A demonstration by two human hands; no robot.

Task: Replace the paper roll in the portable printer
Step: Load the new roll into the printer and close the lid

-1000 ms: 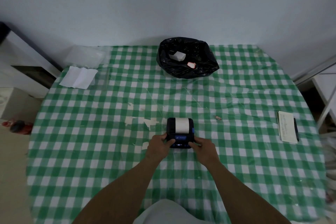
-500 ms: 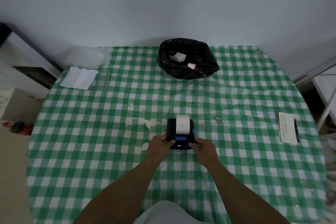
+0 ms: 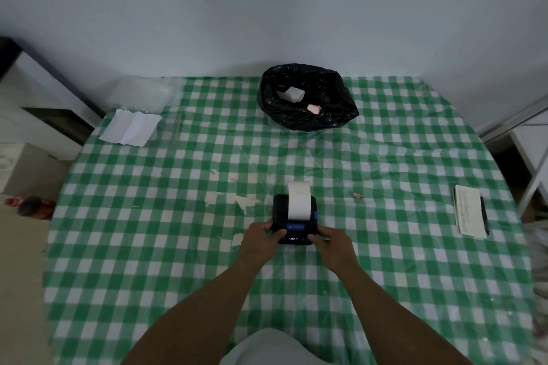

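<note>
A small black portable printer [image 3: 278, 210] with a blue front panel sits on the green checked table [image 3: 385, 275], near the middle. A strip of white paper [image 3: 299, 200] comes out of its top and curls away past its far edge. My left hand [image 3: 259, 241] grips the printer's near left corner, thumb on the front panel. My right hand [image 3: 333, 243] grips the near right corner the same way. Whether a roll sits inside the printer is hidden.
A black bin bag [image 3: 308, 98] with paper scraps stands at the far middle. A folded white sheet [image 3: 130, 127] and a clear plastic bag [image 3: 142, 93] lie far left. A notepad [image 3: 470, 210] with a pen [image 3: 484, 215] lies at the right edge.
The white paper strip has grown longer, feeding out of the printer away from me. Both hands have stayed on the printer's near corners.
</note>
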